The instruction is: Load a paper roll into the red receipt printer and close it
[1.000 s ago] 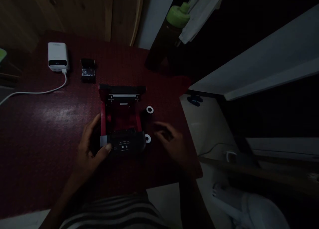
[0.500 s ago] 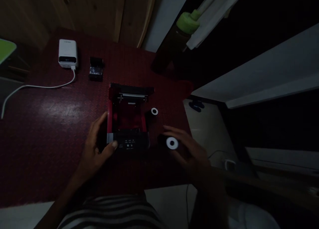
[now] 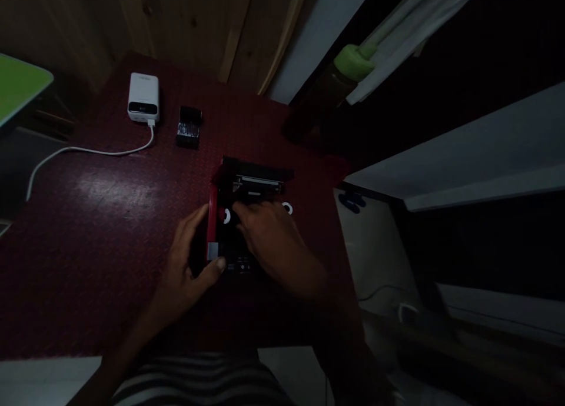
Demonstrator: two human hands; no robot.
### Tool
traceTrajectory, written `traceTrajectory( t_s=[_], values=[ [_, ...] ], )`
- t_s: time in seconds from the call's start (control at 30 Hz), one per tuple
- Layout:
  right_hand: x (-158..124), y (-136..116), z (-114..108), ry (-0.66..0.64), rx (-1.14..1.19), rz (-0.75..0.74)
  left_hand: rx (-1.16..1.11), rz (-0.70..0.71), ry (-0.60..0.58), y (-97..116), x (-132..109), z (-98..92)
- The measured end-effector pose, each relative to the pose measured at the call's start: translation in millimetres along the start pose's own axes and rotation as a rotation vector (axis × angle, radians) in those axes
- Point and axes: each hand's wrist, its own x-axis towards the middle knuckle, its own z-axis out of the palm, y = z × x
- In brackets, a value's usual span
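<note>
1. Printer (image 3: 260,181) lies mid-table with its cover raised; one white-cored roll (image 3: 226,216) sits within the open compartment's left side, while a second roll (image 3: 287,209) remains outside, just beside its right wall.
2. Left hand (image 3: 185,270) clasps the printer's left side, thumb at the front corner.
3. Right hand (image 3: 269,235) curls half-closed above the compartment; whether it grips the first roll cannot be determined.
4. Red-topped table (image 3: 110,188) carries a white power bank (image 3: 143,97), against a wooden wall (image 3: 185,29).

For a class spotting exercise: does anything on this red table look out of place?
The printer stands open, its inner bay exposed. A white-cored roll sits in the bay by the right hand, while a second roll lies loose on the table beyond it.
</note>
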Motion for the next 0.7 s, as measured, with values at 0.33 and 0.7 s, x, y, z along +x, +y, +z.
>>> traceTrajectory(
  t_s=[0.33,0.7],
  values=[
    [16.3,5.9,7.3,-0.041,0.1,0.021,-0.004,-0.011,-0.001,0.9,0.3,2.3],
    [-20.1,43.7,21.4,0.209,0.525,-0.396,0.019,-0.009,-0.012,4.0,2.6,-4.0]
  ],
)
